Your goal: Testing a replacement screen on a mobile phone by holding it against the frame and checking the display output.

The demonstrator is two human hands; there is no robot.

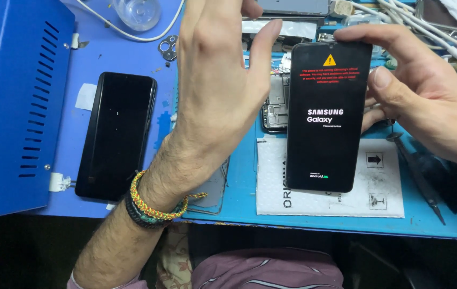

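My right hand (426, 96) grips a black smartphone (327, 115) by its right edge, holding it upright over the blue work mat (239, 198). Its screen is lit, with a yellow warning triangle, red text and white lettering. My left hand (217, 80) hovers just left of the phone, fingers loosely apart, thumb near the phone's top left corner, holding nothing. A braided bracelet is on that wrist. A second black phone (116, 134) with a dark screen lies flat on the mat at the left.
A blue metal box (14, 101) with vent slots stands at far left. A white padded bag (335, 198) lies under the held phone, with a dismantled phone frame (275, 107) behind it. Black tweezers (418, 176) rest at right. Cables and tools crowd the back edge.
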